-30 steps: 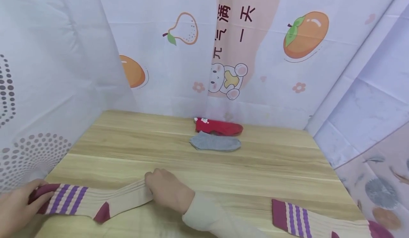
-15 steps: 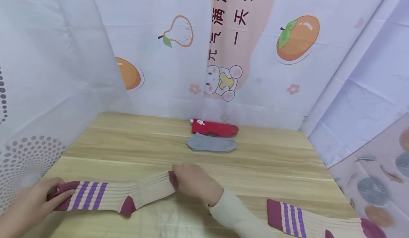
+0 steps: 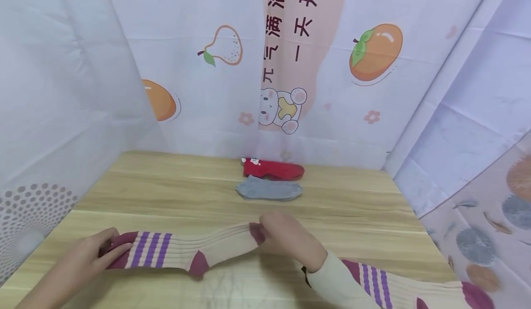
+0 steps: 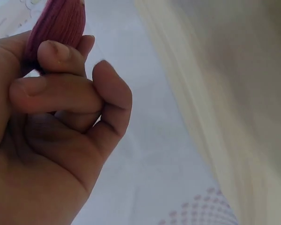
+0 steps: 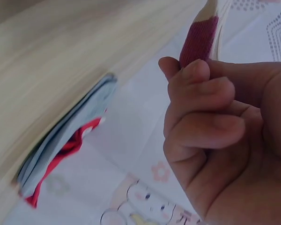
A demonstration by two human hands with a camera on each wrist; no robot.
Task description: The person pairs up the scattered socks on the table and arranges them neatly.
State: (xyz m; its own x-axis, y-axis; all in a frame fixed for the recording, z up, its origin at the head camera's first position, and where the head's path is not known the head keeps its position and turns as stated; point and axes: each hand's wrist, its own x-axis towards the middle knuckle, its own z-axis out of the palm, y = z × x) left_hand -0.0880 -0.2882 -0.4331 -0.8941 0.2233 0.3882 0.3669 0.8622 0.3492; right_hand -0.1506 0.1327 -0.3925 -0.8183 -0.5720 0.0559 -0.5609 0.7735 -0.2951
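Note:
A cream sock (image 3: 182, 249) with a maroon cuff, heel and toe and purple stripes stretches between both hands, close over the table. My left hand (image 3: 89, 258) pinches its maroon cuff; in the left wrist view the cuff (image 4: 61, 28) shows between thumb and fingers. At the other end, my right hand (image 3: 292, 240) pinches the maroon toe (image 5: 200, 40), partly hidden by the fingers. A matching sock (image 3: 408, 286) lies flat at the front right, its striped cuff end partly covered by my right sleeve.
Grey socks (image 3: 269, 189) lie at the back of the wooden table (image 3: 174, 180), just in front of red socks (image 3: 274, 169) with a white figure. Printed white curtains (image 3: 199, 97) enclose the back and sides.
Both hands have carried the stretched sock to the right across the view. My right hand's grip has shifted so more of the maroon toe shows. The camera view has turned slightly.

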